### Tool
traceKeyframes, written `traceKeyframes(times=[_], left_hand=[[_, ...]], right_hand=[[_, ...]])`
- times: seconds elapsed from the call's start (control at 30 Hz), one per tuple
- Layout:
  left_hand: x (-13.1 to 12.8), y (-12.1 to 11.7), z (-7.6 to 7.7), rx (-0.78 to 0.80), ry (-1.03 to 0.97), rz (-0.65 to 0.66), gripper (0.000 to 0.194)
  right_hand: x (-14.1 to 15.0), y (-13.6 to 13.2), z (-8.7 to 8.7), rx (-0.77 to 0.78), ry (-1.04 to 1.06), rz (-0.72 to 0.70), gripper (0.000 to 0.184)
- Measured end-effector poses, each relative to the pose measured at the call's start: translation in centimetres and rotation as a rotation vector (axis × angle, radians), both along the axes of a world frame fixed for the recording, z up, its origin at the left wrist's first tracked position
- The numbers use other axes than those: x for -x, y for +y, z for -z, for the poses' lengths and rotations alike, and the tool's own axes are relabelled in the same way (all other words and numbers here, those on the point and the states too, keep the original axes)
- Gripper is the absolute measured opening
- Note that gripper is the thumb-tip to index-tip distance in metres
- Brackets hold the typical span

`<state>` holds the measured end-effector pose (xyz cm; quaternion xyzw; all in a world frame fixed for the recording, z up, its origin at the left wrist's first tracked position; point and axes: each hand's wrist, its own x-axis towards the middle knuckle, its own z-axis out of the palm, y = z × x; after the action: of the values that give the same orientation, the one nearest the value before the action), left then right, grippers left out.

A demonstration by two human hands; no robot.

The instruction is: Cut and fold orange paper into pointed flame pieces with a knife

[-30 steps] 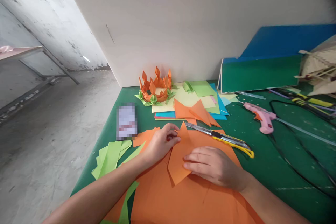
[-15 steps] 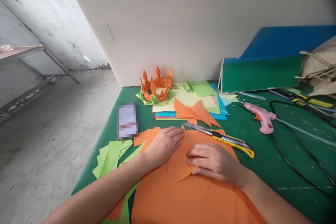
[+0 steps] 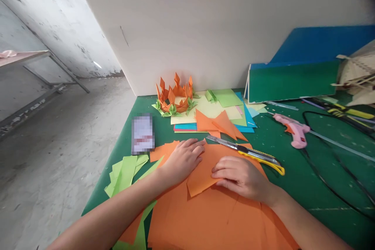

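A folded piece of orange paper (image 3: 197, 185) lies on a larger stack of orange sheets (image 3: 199, 226). My left hand (image 3: 184, 158) rests flat across its upper left side, fingers extended and close together. At the paper's right edge, my right hand (image 3: 240, 175) has its fingers curled over it, with the thumb at the lower edge. A yellow-handled utility knife (image 3: 246, 152) lies just beyond my right hand, its metal end pointing left. Loose folded orange pieces (image 3: 216, 123) sit behind the knife.
An orange paper crown with green leaves (image 3: 174, 101) stands at the back beside coloured sheets (image 3: 202, 103). At left are a blurred phone (image 3: 143, 133) and green strips (image 3: 124, 172). A pink glue gun (image 3: 293, 129) with a black cable lies right, before a green board (image 3: 293, 82).
The lower edge of the folded orange paper has shifted, showing a blunter lower left corner. My right hand has moved slightly right and up with it. My left hand stays almost in place.
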<state>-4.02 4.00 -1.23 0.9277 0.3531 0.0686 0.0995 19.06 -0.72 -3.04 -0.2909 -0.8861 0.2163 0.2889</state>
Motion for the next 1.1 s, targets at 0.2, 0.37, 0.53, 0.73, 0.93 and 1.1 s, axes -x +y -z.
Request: traceKeyframes(times=[0.2, 0.37, 0.53, 0.73, 0.93, 1.1], left_hand=[[1.5, 0.9, 0.0, 0.069, -0.028, 0.083, 0.037], [1.9, 1.3, 0.4, 0.062, -0.066, 0.12, 0.058], [1.3, 1.2, -0.1, 0.04, -0.093, 0.105, 0.037], [1.1, 1.5, -0.6, 0.195, -0.178, 0.174, 0.016], [1.4, 2.0, -0.2, 0.335, -0.361, 0.076, 0.031], [1.6, 1.9, -0.9, 0.501, -0.356, -0.043, 0.037]], right_hand=[[0.1, 0.4, -0.1, 0.097, 0.027, 0.12, 0.017], [0.1, 0.5, -0.3, 0.137, 0.027, 0.111, 0.016], [0.0, 0.5, -0.2, 0.083, -0.011, 0.135, 0.016], [0.3, 0.6, -0.1, 0.13, -0.006, 0.216, 0.021], [1.5, 0.8, 0.0, 0.169, -0.054, 0.39, 0.025], [1.9, 0.9, 0.4, 0.117, -0.082, 0.472, 0.031]])
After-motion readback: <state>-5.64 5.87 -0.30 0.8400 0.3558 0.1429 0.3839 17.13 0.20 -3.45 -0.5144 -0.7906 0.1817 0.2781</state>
